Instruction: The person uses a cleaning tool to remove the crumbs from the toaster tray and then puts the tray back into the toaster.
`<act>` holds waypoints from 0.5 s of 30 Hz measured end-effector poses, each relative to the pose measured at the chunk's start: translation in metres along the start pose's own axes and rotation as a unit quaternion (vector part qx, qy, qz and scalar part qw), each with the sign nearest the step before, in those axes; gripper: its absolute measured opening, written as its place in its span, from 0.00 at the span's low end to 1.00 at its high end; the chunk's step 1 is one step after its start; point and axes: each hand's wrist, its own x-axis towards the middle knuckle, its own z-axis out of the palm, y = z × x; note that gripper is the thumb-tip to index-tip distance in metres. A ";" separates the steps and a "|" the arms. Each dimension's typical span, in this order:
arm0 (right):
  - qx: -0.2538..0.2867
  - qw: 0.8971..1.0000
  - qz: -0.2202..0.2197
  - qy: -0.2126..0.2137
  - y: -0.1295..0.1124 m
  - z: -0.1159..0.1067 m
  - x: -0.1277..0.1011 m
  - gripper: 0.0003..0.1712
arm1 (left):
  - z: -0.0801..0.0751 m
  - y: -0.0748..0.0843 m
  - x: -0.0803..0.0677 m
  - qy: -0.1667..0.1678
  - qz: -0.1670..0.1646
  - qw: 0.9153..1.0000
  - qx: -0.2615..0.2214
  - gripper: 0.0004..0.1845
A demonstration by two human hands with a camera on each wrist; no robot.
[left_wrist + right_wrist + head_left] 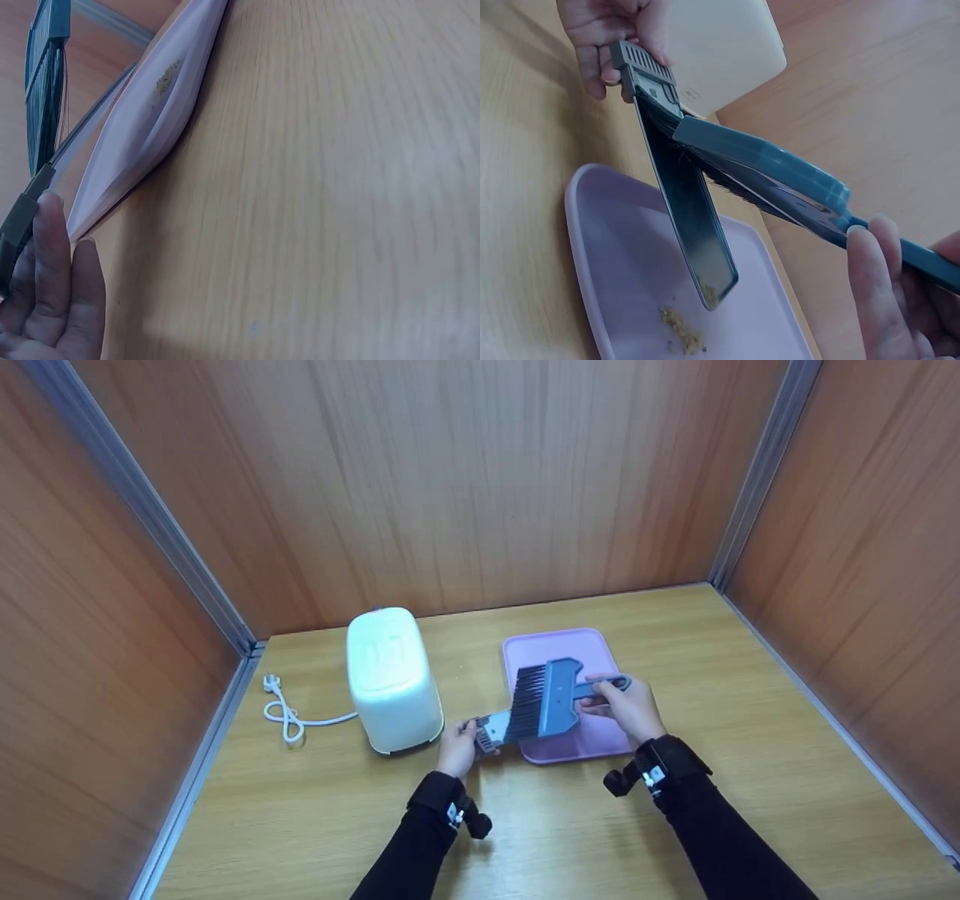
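Observation:
My left hand [456, 750] pinches the grey ribbed end of a long narrow metal crumb tray [697, 217], thumb above and fingers beneath. The crumb tray slants down over a purple tray [547, 645]; a few brown crumbs cling near its lower end. My right hand [634, 709] grips the handle of a blue brush [559, 701] with dark bristles. In the right wrist view the bristles lie over the crumb tray close to its grey end. A small heap of crumbs [681, 330] rests on the purple tray, visible in both wrist views.
Left of the hands stands a rounded white appliance [394, 682]. Its white cord [326, 722] runs leftward in a loop to a plug [271, 683]. Wooden panels [487, 487] rise behind the wooden table [315, 810] and on both sides.

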 end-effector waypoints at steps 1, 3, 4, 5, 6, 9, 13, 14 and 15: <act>-0.004 1.000 0.000 0.001 -0.001 -0.002 0.000 0.19 | 0.000 0.000 0.000 0.001 -0.001 1.000 -0.002 0.23; -0.008 1.000 -0.002 0.002 -0.002 -0.005 0.001 0.20 | -0.001 0.000 0.001 0.003 0.001 1.000 -0.002 0.23; -0.010 1.000 -0.002 0.003 -0.003 -0.007 0.001 0.20 | -0.001 0.001 0.001 0.004 0.002 1.000 -0.002 0.23; -0.013 1.000 -0.001 0.004 -0.004 -0.009 0.002 0.20 | -0.001 0.001 0.001 0.004 0.004 1.000 -0.002 0.23; -0.018 1.000 -0.001 0.005 -0.004 -0.011 0.002 0.20 | -0.001 0.001 0.001 0.006 0.004 1.000 -0.001 0.23; -0.028 1.000 0.000 0.011 -0.006 -0.016 0.002 0.20 | -0.001 0.001 0.001 0.005 0.006 1.000 0.001 0.23; -0.030 0.999 -0.002 0.012 -0.007 -0.023 0.005 0.22 | -0.003 0.000 0.002 -0.006 0.010 1.000 -0.006 0.23; -0.029 0.999 -0.003 0.012 -0.007 -0.025 0.005 0.22 | -0.003 -0.001 0.003 -0.011 0.014 1.000 -0.009 0.23; -0.029 0.999 -0.004 0.013 -0.007 -0.027 0.005 0.22 | -0.004 -0.002 0.003 -0.012 0.017 1.000 -0.009 0.23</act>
